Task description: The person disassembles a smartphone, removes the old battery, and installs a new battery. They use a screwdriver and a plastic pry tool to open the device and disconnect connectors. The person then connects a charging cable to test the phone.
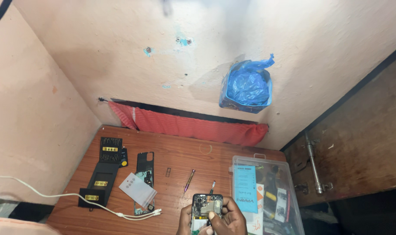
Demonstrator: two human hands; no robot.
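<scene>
At the bottom edge of the head view my left hand (pixel 185 223) holds an opened smartphone (pixel 205 206) with its back cover off and the circuit board showing. My right hand (pixel 229 219) rests on the phone's right side, with the thumb pressed on the board and a thin tool (pixel 212 186) sticking up from behind the phone. Whether my right hand grips that tool is hidden. A purple-tipped screwdriver (pixel 189 179) lies on the wooden table (pixel 176 148) just above the phone.
A clear plastic box (pixel 267 196) of parts stands at right. A phone frame (pixel 145 174), a small plastic bag (pixel 137 188), a black tool holder (pixel 104 169) and a white cable (pixel 54 195) lie at left. A blue bag (pixel 248 87) hangs on the wall; a red cloth (pixel 193 126) lines the table's back.
</scene>
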